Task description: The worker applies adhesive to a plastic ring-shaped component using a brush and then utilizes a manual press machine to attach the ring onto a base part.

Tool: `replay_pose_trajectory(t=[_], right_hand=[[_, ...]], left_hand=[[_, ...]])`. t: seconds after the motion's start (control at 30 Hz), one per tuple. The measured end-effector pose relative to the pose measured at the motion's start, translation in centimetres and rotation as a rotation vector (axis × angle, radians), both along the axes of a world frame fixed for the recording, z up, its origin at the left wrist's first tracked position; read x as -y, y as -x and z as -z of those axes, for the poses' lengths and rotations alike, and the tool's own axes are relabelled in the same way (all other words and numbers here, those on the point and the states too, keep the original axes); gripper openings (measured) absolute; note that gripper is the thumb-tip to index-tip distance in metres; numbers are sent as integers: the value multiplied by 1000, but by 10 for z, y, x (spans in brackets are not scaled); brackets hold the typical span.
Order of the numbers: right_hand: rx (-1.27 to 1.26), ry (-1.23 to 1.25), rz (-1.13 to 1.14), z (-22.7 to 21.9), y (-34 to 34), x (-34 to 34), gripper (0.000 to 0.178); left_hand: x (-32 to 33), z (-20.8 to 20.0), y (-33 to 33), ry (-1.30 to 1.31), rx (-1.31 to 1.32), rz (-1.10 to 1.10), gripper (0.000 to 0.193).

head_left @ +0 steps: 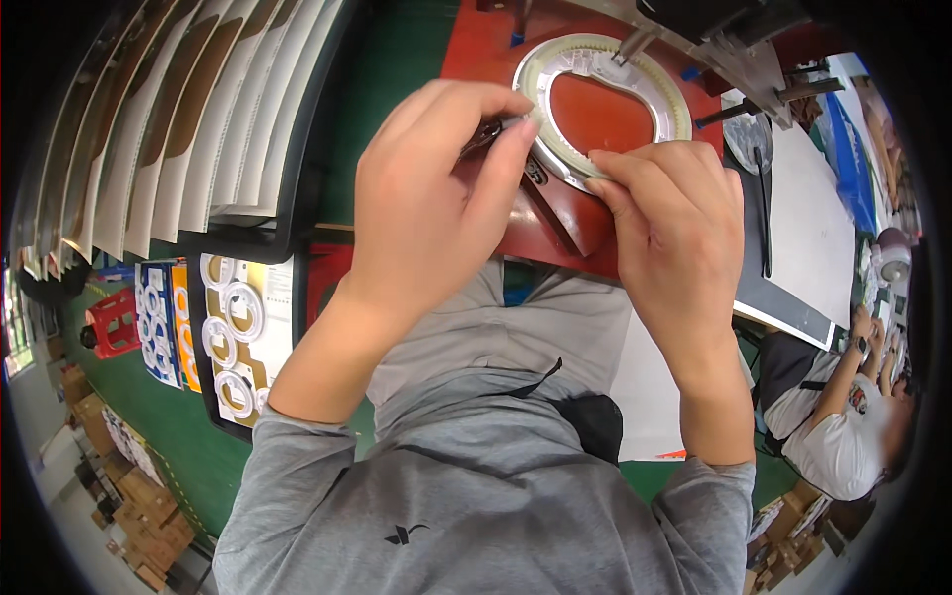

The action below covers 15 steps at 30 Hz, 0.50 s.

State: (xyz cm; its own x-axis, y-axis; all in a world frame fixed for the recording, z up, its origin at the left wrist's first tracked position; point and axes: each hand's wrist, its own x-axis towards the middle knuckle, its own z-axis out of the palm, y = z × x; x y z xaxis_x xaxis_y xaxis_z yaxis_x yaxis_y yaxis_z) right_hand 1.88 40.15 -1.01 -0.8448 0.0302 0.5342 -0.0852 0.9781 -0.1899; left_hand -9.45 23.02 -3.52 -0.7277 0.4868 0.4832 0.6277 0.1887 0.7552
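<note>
A cream-white ring-shaped plastic part (666, 91) with fine ribbing lies on a red work surface (600, 111), which shows through its rounded opening. My right hand (674, 203) pinches the near rim of the ring between thumb and fingers. At the ring's left edge my left hand (436, 164) is closed, thumb and forefinger tips almost together. Whatever sits between those tips is too small to make out. Something dark and shiny (483, 136) shows behind the left fingers; whether the hand holds it I cannot tell.
A metal and clear-plastic fixture (734, 74) reaches over the ring's far side. At left, a black rack (297, 188) holds many upright white sheets, above a tray of white rings (238, 312). White board (808, 228) lies at right. Beyond it sits another person (833, 446).
</note>
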Motion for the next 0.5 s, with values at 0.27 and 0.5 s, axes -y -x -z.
replay_pose_trajectory(t=[0.27,0.5], right_hand=[[15,-35,-18,-1,1,-2,18],[74,-58,-42,-2,-7,-8,27]], left_hand=[[-29,14,23,-13,-349,-65,16],[-40,16,19,-276,34,-71,10]])
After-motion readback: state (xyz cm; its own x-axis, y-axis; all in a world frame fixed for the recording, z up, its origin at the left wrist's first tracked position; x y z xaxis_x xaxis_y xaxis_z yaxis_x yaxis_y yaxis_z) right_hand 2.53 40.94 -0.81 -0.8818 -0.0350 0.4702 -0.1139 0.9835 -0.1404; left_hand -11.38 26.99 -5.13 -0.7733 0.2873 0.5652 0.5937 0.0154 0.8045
